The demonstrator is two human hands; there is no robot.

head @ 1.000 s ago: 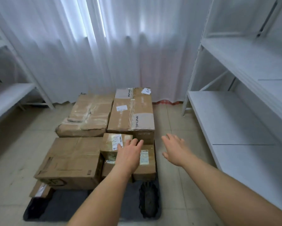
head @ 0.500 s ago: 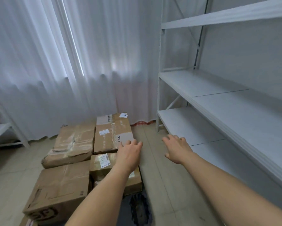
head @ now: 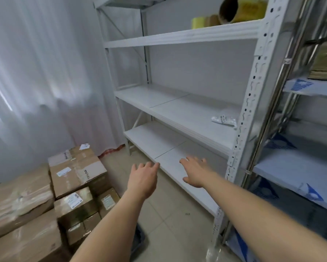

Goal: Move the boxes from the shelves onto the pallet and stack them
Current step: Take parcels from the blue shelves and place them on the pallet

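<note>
Two bare hands reach forward, palms down, over a tiled floor (head: 170, 220) beside a white metal shelving unit (head: 247, 103); the left hand (head: 142, 179) hangs with fingers loosely extended and holds nothing; the right hand (head: 196, 172) is spread, fingers apart, likewise holding nothing, in front of the near edge of the lowest shelf board (head: 158, 140); whether it touches the board cannot be told; cardboard boxes (head: 45, 201) sit packed together at the lower left, the far one bearing TP-LINK lettering (head: 77, 172) and white labels, a smaller labelled box (head: 74, 205) below it, and two larger, tape-wrapped boxes further left; a dark edge of the pallet (head: 139, 241) shows beneath them near the left forearm; on the middle shelf at right lies a small white plastic packet (head: 224, 119); on the top shelf rest yellow tape rolls (head: 240, 8) with brown cardboard cores; a second rack (head: 306, 163) at the far right, with chrome posts, carries white and blue sheets and a stack of brown material; white curtains (head: 41, 72) cover the far wall.
</note>
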